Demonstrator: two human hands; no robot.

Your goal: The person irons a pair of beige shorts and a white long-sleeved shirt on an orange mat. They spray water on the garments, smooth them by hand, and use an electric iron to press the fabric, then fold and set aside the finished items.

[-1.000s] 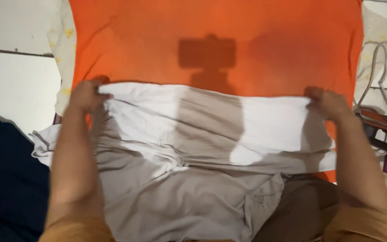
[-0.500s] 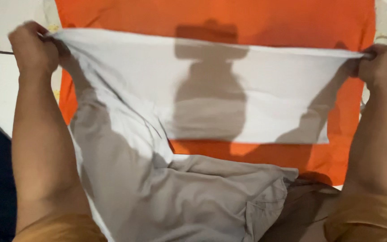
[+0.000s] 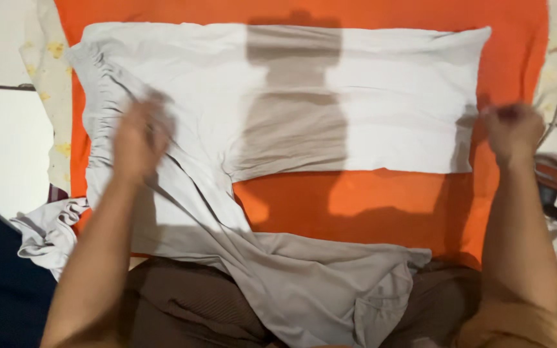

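Left hand (image 3: 138,138) is motion-blurred over the light grey garment (image 3: 278,96), so we can't tell its fingers; right hand (image 3: 512,131) curled by the garment's right edge, grip unclear. Garment lies upper centre on the orange cloth (image 3: 356,206). We'd smooth from centre outward, flattening the bunched left side.

Left hand (image 3: 138,138) blurred, fingers not readable, grip on white garment (image 3: 381,96) impossible to judge. Garment's lower end cut off by bottom edge. Orange cloth (image 3: 369,206) partly hidden under garment, top cut off
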